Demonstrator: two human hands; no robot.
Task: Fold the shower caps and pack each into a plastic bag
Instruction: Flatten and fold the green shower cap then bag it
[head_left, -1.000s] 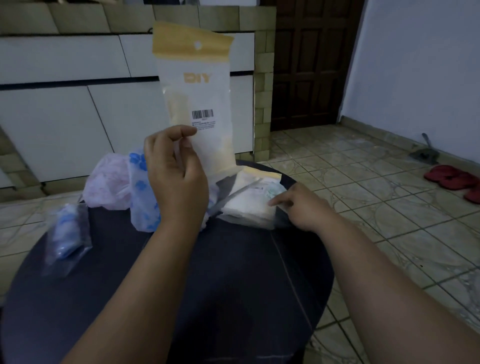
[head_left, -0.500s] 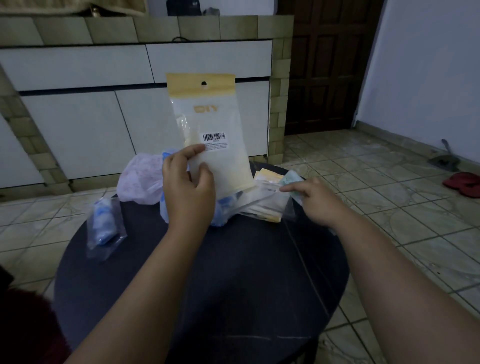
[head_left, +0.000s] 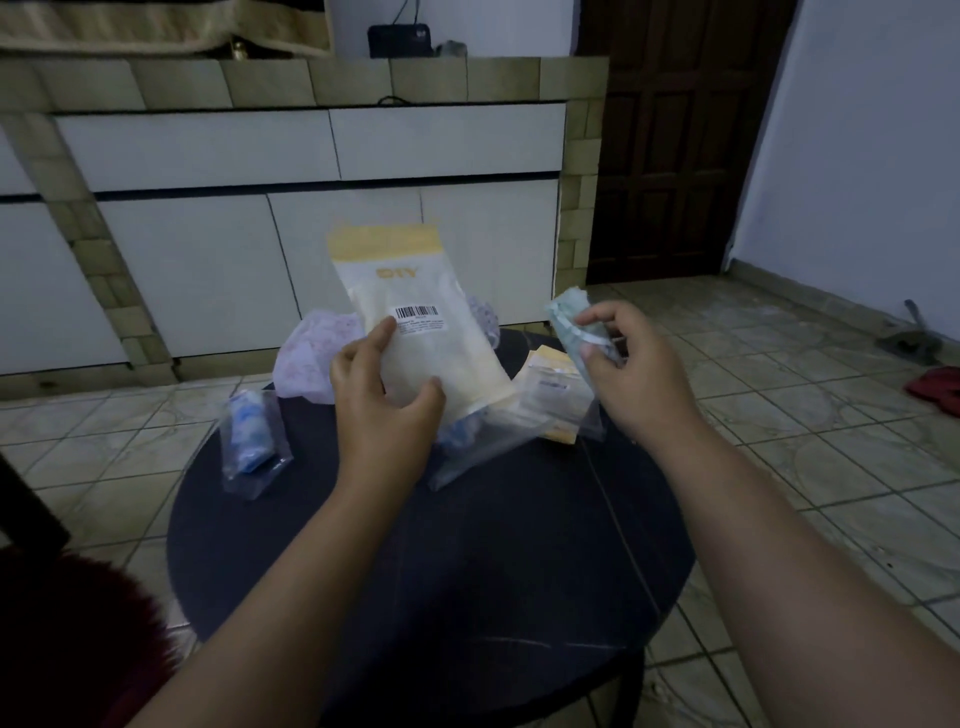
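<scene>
My left hand (head_left: 382, 397) grips a clear plastic bag (head_left: 415, 317) with a yellow header and a barcode label, held upright above the round dark table (head_left: 467, 571). My right hand (head_left: 631, 366) holds a folded pale green shower cap (head_left: 571, 319) just right of the bag, lifted off the table. A packed bag with a blue cap (head_left: 252, 441) lies at the table's left. A pink-patterned cap (head_left: 319, 356) sits loose at the back. More empty bags (head_left: 553, 402) lie under my right hand. Something blue (head_left: 460, 431) shows below the held bag.
White cabinet doors in a tiled counter (head_left: 322, 249) stand behind the table. A dark wooden door (head_left: 675, 145) is at the back right. Tiled floor surrounds the table, with a dustpan (head_left: 909, 340) and red slippers (head_left: 937, 387) by the right wall. Something dark red (head_left: 67, 639) fills the lower left corner.
My right hand has lifted the green folded cap off the pile of bags and raised it beside the bag. The held bag has come lower in view and tilted left.
</scene>
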